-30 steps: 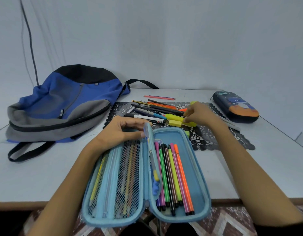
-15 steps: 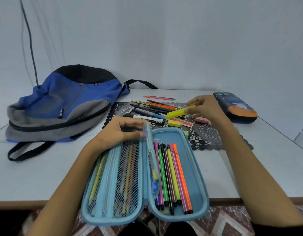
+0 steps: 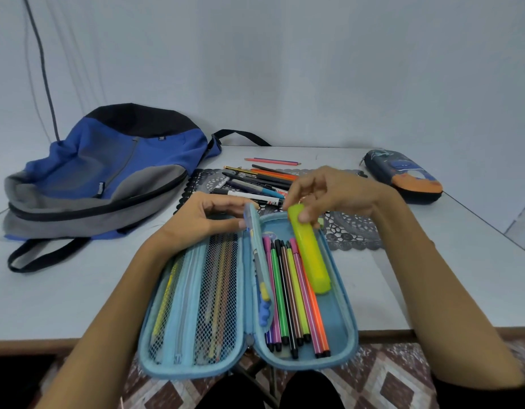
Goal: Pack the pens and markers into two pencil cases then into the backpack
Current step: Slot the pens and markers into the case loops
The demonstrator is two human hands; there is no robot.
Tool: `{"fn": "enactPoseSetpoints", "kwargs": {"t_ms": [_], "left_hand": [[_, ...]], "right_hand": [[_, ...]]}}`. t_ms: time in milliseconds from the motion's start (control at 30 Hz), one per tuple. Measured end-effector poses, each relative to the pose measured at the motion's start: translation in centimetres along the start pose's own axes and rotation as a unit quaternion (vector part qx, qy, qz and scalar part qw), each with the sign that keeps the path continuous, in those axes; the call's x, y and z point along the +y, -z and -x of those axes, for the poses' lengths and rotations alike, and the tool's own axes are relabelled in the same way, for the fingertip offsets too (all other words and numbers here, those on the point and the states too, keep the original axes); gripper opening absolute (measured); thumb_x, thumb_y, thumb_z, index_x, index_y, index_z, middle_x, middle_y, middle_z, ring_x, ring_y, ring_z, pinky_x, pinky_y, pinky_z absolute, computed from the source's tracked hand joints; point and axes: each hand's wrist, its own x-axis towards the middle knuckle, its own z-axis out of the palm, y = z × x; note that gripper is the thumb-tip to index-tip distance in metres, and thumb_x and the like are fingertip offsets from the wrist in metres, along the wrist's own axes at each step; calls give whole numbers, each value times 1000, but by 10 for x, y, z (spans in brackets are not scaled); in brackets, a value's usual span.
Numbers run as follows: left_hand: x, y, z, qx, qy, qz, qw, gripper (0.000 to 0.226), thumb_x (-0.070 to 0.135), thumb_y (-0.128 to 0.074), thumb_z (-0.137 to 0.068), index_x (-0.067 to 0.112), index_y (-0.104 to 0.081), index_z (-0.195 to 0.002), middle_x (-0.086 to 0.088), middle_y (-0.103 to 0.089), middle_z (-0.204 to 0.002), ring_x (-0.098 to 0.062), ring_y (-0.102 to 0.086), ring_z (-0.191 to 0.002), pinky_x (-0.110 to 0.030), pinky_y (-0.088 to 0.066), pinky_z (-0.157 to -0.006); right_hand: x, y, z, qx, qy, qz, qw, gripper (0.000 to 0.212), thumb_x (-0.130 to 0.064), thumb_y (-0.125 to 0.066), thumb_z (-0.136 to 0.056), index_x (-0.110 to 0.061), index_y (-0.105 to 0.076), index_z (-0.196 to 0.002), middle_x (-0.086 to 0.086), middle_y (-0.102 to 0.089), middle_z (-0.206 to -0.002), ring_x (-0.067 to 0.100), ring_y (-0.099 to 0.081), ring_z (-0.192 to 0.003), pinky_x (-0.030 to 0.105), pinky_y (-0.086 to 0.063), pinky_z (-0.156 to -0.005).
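A light blue pencil case (image 3: pixel 341 335) lies open at the table's near edge, several felt pens (image 3: pixel 290 296) lined up in its right half. My right hand (image 3: pixel 335 193) pinches the top end of a yellow highlighter (image 3: pixel 310 252) that slants down over that right half. My left hand (image 3: pixel 202 219) holds the case's middle flap (image 3: pixel 255 231) upright at its far end. More pens and markers (image 3: pixel 255 184) lie loose on a dark lace mat behind the case. A second, dark pencil case (image 3: pixel 403 175) with an orange patch sits shut at the far right. The blue and grey backpack (image 3: pixel 102 175) lies at the left.
The case's left half has a mesh pocket (image 3: pixel 214 293) with pencils inside. The lace mat (image 3: pixel 355 231) spreads under the loose pens. Two pencils (image 3: pixel 273 161) lie apart near the wall. The table's front edge (image 3: pixel 48 343) runs under the case, which overhangs it.
My right hand picked the yellow highlighter off the pile and brought it back and down over the case's right half. My left hand stayed on the flap.
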Motion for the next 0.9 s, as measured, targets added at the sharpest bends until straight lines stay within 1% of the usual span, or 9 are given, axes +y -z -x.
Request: {"fn": "enactPoseSetpoints", "kwargs": {"t_ms": [100,233,333,433,533,633,733,833,900], "left_hand": [[-2,1,-1,-3,0,1,1000,34,7,-77,-77,14,-72,-110,-4,-76,-102,-14,-71,-97,-24,-54,-88],[-4,1,-1,0,-1,5,1000,33,1,-74,-78,13,-72,-110,-4,-76,-101,-12,-71,-94,-22,-53,-87],[-3,0,-1,1,-2,6,1000,35,2,-72,-76,12,-72,-109,-4,-77,-100,-10,-71,-93,-21,-53,-85],[-2,-1,-2,2,-3,3,1000,35,5,-72,-75,11,-71,-109,-1,-77,-99,-9,-71,-92,-20,-53,-85],[-1,-1,-2,1,-5,2,1000,36,8,-73,-73,12,-71,-109,1,-77,-98,-8,-71,-93,-19,-53,-85],[-3,1,-3,5,-4,5,1000,37,7,-79,-74,12,-71,-110,-2,-77,-100,-12,-71,-95,-22,-54,-87],[-6,2,-3,6,-4,12,1000,37,7,-75,-75,13,-73,-111,-7,-76,-102,-15,-71,-97,-25,-54,-88],[-5,1,-3,2,-7,13,1000,36,4,-78,-75,13,-73,-110,-5,-77,-100,-13,-72,-95,-22,-54,-86],[-4,0,-2,5,-5,15,1000,36,5,-74,-74,11,-72,-110,-3,-77,-98,-10,-71,-93,-20,-53,-85]], "right_hand": [[-6,-4,3,-59,-34,53,996,26,-9,-77,-69,-8,-68,-93,-4,-71,-74,18,-60,-56,29,-51,-58],[-4,-2,5,-95,-61,92,989,27,-16,-83,-66,-10,-71,-89,1,-60,-57,11,-49,-49,22,-37,-49],[-6,-6,4,-127,-80,128,980,23,-15,-80,-70,-9,-70,-89,-11,-55,-50,5,-39,-44,24,-29,-50],[-11,-9,4,-154,-100,165,969,20,-9,-78,-75,-5,-70,-93,-14,-58,-49,1,-40,-42,23,-30,-51],[-14,-10,4,-154,-110,195,962,26,-13,-79,-75,-3,-72,-97,-13,-57,-47,2,-38,-41,27,-29,-52],[-16,-11,4,-155,-123,211,957,27,-13,-79,-75,-2,-71,-99,-15,-56,-47,2,-37,-41,28,-27,-52],[-17,-12,4,-155,-133,220,954,28,-11,-79,-76,0,-69,-99,-15,-57,-46,1,-38,-40,25,-29,-51],[-16,-12,3,-156,-138,218,953,25,-11,-80,-75,-1,-69,-96,-14,-61,-52,1,-42,-42,23,-32,-51],[-14,-13,2,-159,-142,209,954,25,-12,-81,-74,-2,-69,-94,-8,-66,-62,2,-45,-46,22,-33,-51]]}}
